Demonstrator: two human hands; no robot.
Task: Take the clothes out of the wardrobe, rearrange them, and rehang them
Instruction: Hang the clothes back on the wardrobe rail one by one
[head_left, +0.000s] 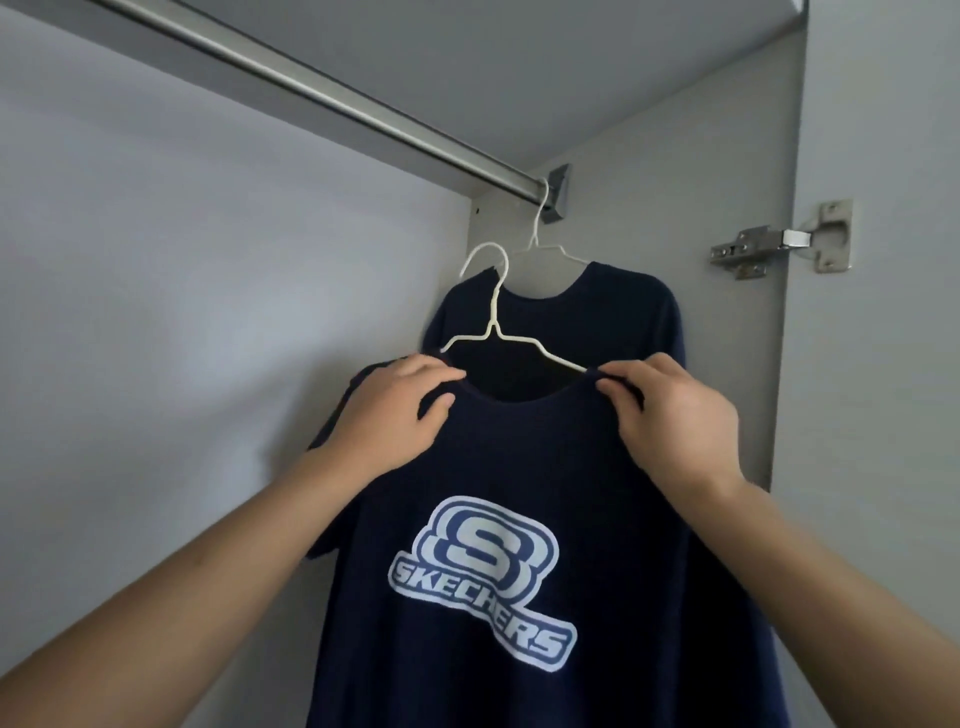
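Both hands grip the logo T-shirt (483, 545) at centre frame, left hand (395, 410) and right hand (670, 415) pinching its shoulders over a white hanger (493, 332). Soft, light cloth likely slips; holding hanger and fabric together seems safest.

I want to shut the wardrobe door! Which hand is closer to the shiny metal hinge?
Right. The right hand pinches the navy logo T-shirt's collar below and left of the silver metal door hinge. The left hand grips the opposite shoulder, much farther left.
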